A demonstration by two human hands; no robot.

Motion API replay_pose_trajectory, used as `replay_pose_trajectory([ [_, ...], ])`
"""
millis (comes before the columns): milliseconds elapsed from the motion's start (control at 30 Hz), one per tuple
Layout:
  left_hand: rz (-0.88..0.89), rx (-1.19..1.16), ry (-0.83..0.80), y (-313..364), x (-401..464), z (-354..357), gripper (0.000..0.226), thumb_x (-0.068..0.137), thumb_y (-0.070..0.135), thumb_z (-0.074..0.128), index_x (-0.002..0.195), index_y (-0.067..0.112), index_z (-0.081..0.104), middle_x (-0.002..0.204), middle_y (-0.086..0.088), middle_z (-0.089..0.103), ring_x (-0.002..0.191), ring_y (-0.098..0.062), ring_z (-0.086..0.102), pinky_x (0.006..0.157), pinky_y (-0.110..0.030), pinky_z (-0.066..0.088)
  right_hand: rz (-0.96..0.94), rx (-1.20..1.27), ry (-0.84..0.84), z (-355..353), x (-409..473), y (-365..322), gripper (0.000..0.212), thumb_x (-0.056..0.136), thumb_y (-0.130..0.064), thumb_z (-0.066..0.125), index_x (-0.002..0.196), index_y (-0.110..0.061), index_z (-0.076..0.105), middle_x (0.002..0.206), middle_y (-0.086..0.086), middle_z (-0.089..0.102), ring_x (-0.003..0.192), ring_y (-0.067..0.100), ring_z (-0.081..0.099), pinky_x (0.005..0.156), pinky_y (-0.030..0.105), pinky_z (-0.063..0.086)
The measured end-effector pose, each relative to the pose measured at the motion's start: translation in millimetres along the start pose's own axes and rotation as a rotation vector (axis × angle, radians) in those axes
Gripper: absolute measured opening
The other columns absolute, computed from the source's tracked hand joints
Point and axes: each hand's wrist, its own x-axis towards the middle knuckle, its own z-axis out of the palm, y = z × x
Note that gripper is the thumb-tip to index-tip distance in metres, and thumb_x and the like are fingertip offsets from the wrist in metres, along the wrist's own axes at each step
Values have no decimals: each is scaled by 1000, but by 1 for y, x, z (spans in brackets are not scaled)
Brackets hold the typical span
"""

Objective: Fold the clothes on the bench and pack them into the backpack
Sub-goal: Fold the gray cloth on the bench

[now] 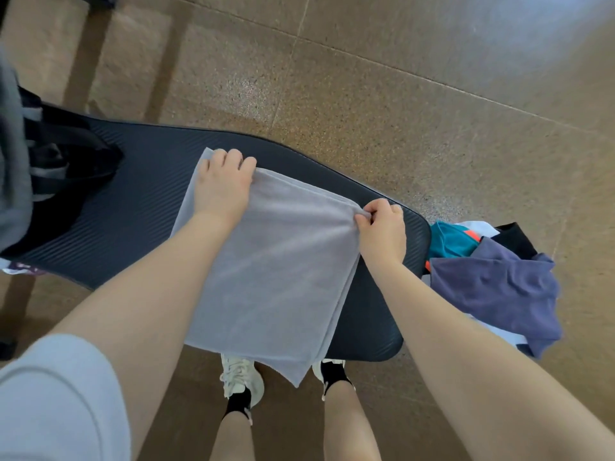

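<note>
a grey towel [276,261] lies folded on the dark padded bench [133,207], spread across its middle, with the near corner hanging off the front edge above the person's white shoes [241,377]. the left hand [223,184] lies on the far left corner of the towel, palm down, fingers curled over the top edge there and pressing the cloth to the bench (whether the fingertips actually pinch the edge cannot be told, since they curl out of sight). the right hand [382,227] is closed in a pinch on the far right corner of the towel, thumb and fingers gathered on the fold, and small creases run out from that point. both forearms reach in from the bottom of the view, bare, with a pale short sleeve [56,394] showing at the lower left. at the left end of the bench sits the black backpack [66,161], partly cut off by the frame edge, with something grey lying over or beside it at the far left. off the right end of the bench is a loose pile of clothes [492,281], unfolded: a purple garment on top, a teal one with an orange stripe behind it, and bits of white and black underneath. the floor [366,78] is brown speckled tile.
</note>
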Motion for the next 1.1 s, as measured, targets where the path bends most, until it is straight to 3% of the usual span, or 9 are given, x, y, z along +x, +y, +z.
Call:
replay_pose_trajectory([
  [233, -46, -114, 162, -21, 23, -17, 25, 94, 14, 43, 108, 4, 62, 109, -19, 58, 105, -37, 45, 80, -44, 31, -53, 102, 75, -14, 29, -28, 8, 91, -10, 46, 91, -12, 53, 99, 13, 61, 91, 28, 54, 75, 34, 40],
  [333, -53, -272, 238, -20, 24, -14, 45, 92, 4, 39, 136, 6, 41, 140, -16, 41, 125, -35, 38, 98, -43, 29, -98, 60, 184, -11, 31, -41, 23, 93, -4, 42, 114, -7, 50, 123, 13, 49, 103, 27, 50, 82, 29, 34],
  [433, 152, -403, 278, -6, -12, 6, 56, 85, 4, 40, 140, -1, 31, 147, -21, 31, 137, -33, 23, 110, -36, 13, -313, -120, 257, 16, 2, -38, 43, 93, -2, 40, 135, 0, 38, 148, 19, 29, 134, 32, 32, 109, 31, 24],
  [533, 309, -313, 165, -5, -68, 46, 58, 85, 21, 39, 139, 3, 29, 143, -20, 38, 134, -29, 28, 112, -30, 5, -632, -228, 77, 69, -61, -19, 54, 88, -16, 41, 139, -1, 35, 149, 21, 30, 139, 33, 25, 114, 38, 14],
  [633, 228, -181, 51, -28, -101, 75, 64, 88, 39, 35, 142, 6, 27, 148, -15, 32, 136, -29, 27, 113, -31, 0, -767, -477, -76, 110, -106, 10, 64, 88, -42, 40, 142, -11, 28, 150, 13, 33, 139, 25, 21, 113, 41, 14],
  [733, 220, -100, 51, -47, -112, 83, 67, 88, 46, 33, 143, 10, 25, 149, -16, 29, 137, -27, 18, 112, -33, -2, -686, -612, -55, 119, -112, 25, 69, 88, -54, 34, 146, -19, 23, 153, 6, 24, 141, 23, 17, 114, 43, 10],
  [900, 131, -135, -93, -68, -147, 80, 69, 89, 53, 18, 147, 19, 4, 156, -7, -2, 143, -25, 0, 111, -29, -16, -272, -657, -97, 85, -130, 59, 67, 95, -56, 15, 140, -28, -27, 149, -5, -31, 143, 20, -19, 114, 38, -13],
  [1000, 127, -135, -207, -85, -177, 73, 64, 97, 46, 29, 148, 21, 1, 156, -7, -10, 144, -25, -9, 114, -36, -5, -154, -680, -160, 59, -150, 76, 71, 97, -52, 23, 146, -23, -20, 156, 1, -20, 145, 23, -12, 118, 42, 4],
  [1100, 55, -177, -173, -89, -200, 64, 62, 94, 31, 48, 147, 15, 21, 155, -18, 9, 140, -39, 13, 112, -50, 16, -67, -510, -200, 46, -163, 72, 68, 97, -39, 42, 150, -16, 5, 158, 7, 1, 144, 29, 6, 112, 45, 27],
])
